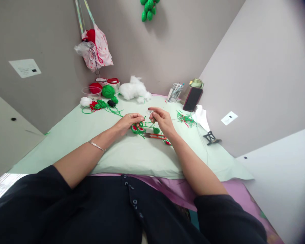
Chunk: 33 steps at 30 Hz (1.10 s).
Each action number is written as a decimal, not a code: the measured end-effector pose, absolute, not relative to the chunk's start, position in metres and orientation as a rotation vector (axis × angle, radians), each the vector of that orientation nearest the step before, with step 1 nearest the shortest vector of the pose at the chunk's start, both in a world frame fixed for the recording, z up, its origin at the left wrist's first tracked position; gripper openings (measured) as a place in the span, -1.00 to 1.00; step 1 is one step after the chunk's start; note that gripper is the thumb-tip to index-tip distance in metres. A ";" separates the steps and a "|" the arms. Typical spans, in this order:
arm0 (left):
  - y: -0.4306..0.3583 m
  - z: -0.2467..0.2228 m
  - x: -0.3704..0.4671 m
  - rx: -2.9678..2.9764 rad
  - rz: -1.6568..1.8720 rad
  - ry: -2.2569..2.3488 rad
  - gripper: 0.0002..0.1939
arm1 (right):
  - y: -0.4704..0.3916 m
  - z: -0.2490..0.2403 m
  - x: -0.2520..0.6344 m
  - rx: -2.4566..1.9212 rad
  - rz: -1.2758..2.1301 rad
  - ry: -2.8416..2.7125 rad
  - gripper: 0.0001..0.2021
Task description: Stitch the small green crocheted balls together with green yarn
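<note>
My left hand (128,122) pinches a small green crochet piece (141,124) between thumb and fingers, over the table's middle. Just below those fingers lies a red, white and green crochet piece (137,129). My right hand (163,121) is held a little to the right, its fingers curled together; whatever they grip is too small to make out. Orange-handled thread snips (157,136) rest on the cloth between my forearms. Close by are a small green crochet ball (156,130) and another red and green piece (168,143), partly hidden by my right wrist.
Green yarn (108,91), a plastic tub (91,91), red scissors (113,80) and white stuffing (133,89) sit at the back. Rightward are a pen jar (175,94), a phone (192,99), yarn scraps (186,119) and a black claw clip (211,138). A bag (103,47) hangs on the wall.
</note>
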<state>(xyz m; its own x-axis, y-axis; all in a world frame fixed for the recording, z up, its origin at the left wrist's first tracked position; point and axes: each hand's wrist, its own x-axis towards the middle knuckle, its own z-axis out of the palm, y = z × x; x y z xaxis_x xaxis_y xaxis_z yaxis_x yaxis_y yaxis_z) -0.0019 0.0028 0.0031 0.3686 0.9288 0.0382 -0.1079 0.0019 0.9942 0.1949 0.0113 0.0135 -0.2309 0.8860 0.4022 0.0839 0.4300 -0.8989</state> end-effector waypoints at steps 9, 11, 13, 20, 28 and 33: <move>0.002 0.004 -0.002 1.299 0.996 0.864 -0.65 | 0.010 0.017 0.196 -0.917 0.978 -1.518 -0.75; 0.001 0.005 -0.001 1.303 1.002 0.867 -0.64 | 0.008 0.020 0.195 -0.930 0.927 -1.515 -0.76; 0.001 0.005 -0.001 1.305 1.011 0.869 -0.63 | 0.006 0.022 0.194 -0.915 0.944 -1.509 -0.77; 0.002 0.004 -0.001 1.310 1.037 0.854 -0.68 | 0.000 0.022 0.189 -0.854 1.068 -1.598 -0.74; 0.003 0.003 -0.001 1.303 1.036 0.850 -0.69 | 0.008 0.016 0.189 -0.949 0.891 -1.611 -0.80; 0.004 0.002 -0.002 1.307 1.044 0.850 -0.69 | 0.006 0.018 0.191 -0.933 0.910 -1.604 -0.77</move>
<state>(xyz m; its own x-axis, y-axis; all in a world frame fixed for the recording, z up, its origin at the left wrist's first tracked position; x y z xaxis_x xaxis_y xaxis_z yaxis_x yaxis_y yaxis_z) -0.0017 0.0045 0.0017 0.3302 0.9411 0.0721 -0.1205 -0.0338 0.9921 0.1907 0.0065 0.0178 -0.1753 0.9043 0.3892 0.1294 0.4131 -0.9015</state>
